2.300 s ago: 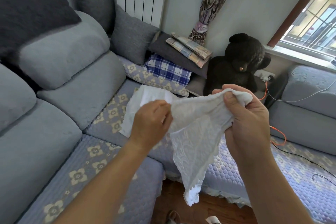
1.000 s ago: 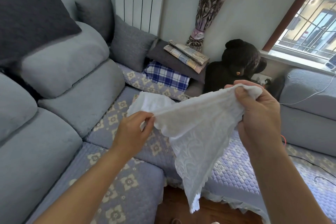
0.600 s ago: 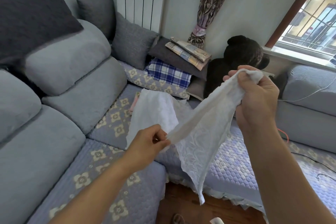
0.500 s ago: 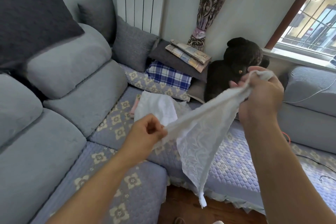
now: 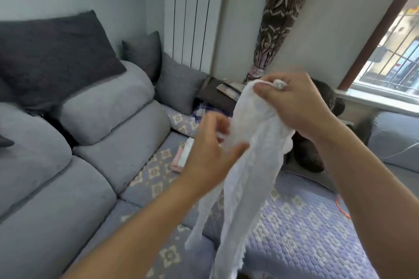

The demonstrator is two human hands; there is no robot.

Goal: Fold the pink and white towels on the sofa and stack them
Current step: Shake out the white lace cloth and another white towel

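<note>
A white lacy towel [image 5: 249,176] hangs in the air in front of me as a long, bunched strip. My right hand [image 5: 294,104] grips its top corner, held high. My left hand [image 5: 210,147] is blurred just below and left of it, thumb and fingers closing on the towel's side edge, from which a narrow tail droops. A pink towel [image 5: 176,163] lies on the patterned sofa seat [image 5: 154,172], with another white towel [image 5: 189,148] on top of it, mostly hidden behind my left hand.
Grey back cushions [image 5: 108,106] line the sofa on the left. In the corner sit a folded plaid cloth [image 5: 201,108] and a dark plush bear [image 5: 313,154]. An orange cable [image 5: 341,207] crosses the quilted seat on the right.
My left hand has risen along the towel's edge toward my right hand. The towel, earlier stretched between both hands, now hangs bunched and narrow. My view has tilted upward.
</note>
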